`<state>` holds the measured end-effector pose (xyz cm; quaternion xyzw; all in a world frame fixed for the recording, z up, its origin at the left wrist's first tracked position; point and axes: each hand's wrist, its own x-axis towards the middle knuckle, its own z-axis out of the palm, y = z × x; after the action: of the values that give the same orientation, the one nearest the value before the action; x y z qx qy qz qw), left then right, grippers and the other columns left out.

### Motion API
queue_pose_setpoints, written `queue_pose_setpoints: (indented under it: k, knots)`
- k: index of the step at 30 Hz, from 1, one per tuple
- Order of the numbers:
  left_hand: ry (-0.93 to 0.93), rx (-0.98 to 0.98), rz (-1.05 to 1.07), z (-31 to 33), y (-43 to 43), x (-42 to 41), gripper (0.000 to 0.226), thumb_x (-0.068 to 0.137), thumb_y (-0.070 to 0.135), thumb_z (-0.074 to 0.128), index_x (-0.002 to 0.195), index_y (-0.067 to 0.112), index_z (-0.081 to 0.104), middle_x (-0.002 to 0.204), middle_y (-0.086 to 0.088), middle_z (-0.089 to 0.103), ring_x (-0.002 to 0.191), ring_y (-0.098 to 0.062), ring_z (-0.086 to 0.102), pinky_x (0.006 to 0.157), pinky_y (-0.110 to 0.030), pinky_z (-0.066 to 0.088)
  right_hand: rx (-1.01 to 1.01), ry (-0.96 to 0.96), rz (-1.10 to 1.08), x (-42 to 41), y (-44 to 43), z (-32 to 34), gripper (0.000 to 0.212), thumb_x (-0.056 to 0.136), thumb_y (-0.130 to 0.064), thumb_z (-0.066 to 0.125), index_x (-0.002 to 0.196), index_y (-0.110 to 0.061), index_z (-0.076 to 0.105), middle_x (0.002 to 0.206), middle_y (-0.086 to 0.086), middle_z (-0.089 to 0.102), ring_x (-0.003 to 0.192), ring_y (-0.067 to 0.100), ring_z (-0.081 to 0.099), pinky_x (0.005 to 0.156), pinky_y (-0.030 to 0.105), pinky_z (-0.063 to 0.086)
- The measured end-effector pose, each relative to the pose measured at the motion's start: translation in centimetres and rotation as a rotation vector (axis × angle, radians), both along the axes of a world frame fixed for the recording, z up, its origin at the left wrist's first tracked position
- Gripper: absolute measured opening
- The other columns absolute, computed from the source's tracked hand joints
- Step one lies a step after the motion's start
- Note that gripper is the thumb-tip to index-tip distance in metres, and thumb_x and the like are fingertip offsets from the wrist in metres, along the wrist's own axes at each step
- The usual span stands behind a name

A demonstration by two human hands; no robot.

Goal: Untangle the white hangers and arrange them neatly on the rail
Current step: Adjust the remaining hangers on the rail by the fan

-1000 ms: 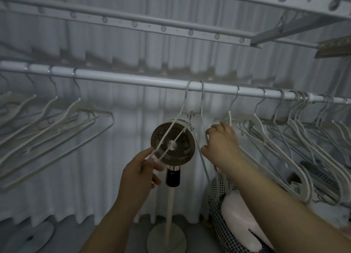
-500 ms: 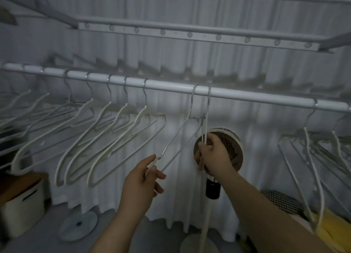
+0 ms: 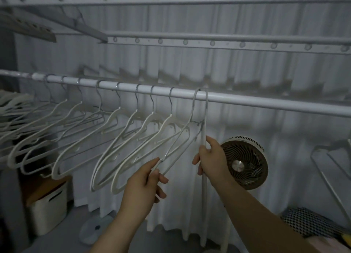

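A white rail [image 3: 247, 101] runs across the view. Two thin white hangers hook over it side by side near the middle. My left hand [image 3: 144, 184] pinches the lower end of the left one [image 3: 178, 148], which slants down to the left. My right hand [image 3: 210, 159] grips the right one [image 3: 204, 195], which hangs almost straight down. Their necks touch just under the rail. A row of several white hangers [image 3: 106, 138] hangs evenly spaced to the left. More hangers [image 3: 330, 169] hang at the far right edge.
A round standing fan [image 3: 247, 163] is behind my right hand. A white storage box [image 3: 49, 205] sits on the floor at the lower left. Patterned fabric [image 3: 311, 224] lies at the lower right. White curtains hang behind, with perforated rack bars overhead.
Both hands slid the two hangers left along the rail, up to the spaced row. The view turned left, so the fan and the right-hand bunch shifted right.
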<state>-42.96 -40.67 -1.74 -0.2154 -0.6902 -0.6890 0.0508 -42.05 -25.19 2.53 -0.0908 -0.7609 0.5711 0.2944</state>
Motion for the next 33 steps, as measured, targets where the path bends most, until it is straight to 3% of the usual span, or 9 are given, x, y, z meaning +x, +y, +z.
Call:
queue_pose_setpoints:
  k: [21,27,33]
  knots:
    - [-0.023,0.032,0.074,-0.3,0.1,1.4,0.027,0.096,0.010,0.035,0.112,0.029,0.044,0.075,-0.004,0.059,0.036,-0.002,0.053,0.038,-0.014,0.043,0.015,-0.032,0.048,1.0,0.2,0.3,0.041,0.098,-0.004,0.029,0.139,-0.009,0.032,0.057,0.007,0.052,0.021,0.003,0.039,0.029,0.010,0.032]
    - [-0.023,0.034,0.074,-0.4,0.3,1.8,0.028,0.096,0.008,0.036,0.105,0.031,0.047,0.078,-0.003,0.060,0.038,-0.002,0.055,0.039,-0.015,0.044,0.010,-0.019,0.035,0.9,0.4,0.1,0.041,0.098,-0.005,0.029,0.138,-0.011,0.034,0.057,0.007,0.052,0.021,0.004,0.038,0.028,0.011,0.032]
    - [-0.005,0.021,0.055,0.0,0.6,2.3,0.040,0.096,0.007,0.036,0.088,0.045,0.046,0.078,-0.002,0.059,0.039,-0.001,0.054,0.039,-0.015,0.043,-0.012,-0.021,0.026,1.0,0.7,0.0,0.043,0.098,-0.006,0.028,0.141,-0.009,0.030,0.057,0.007,0.052,0.021,0.003,0.037,0.028,0.011,0.032]
